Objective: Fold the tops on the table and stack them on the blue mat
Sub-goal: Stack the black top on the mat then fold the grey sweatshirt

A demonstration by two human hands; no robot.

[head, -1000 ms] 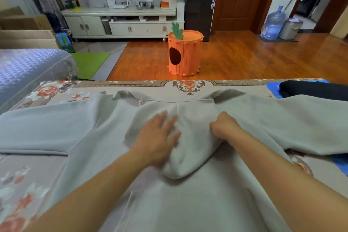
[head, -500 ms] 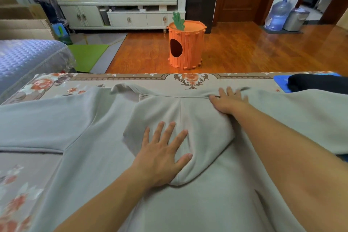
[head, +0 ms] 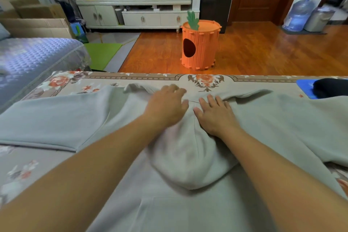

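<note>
A grey hooded top lies spread flat across the table, sleeves out to both sides, its hood folded down over the back. My left hand rests on the hood's upper left near the collar, fingers loosely bent and slightly blurred. My right hand presses flat on the hood's upper right with straight fingers. At the far right edge a folded dark top sits on the blue mat.
The table wears a floral cloth. Beyond its far edge stands an orange carrot-shaped bin on the wooden floor. A blue-covered sofa is at the left. A water bottle stands far right.
My left hand slid up from the hood's lower middle to the collar. My right hand moved from the collar's right end inward, so both hands now lie side by side on the hood.
</note>
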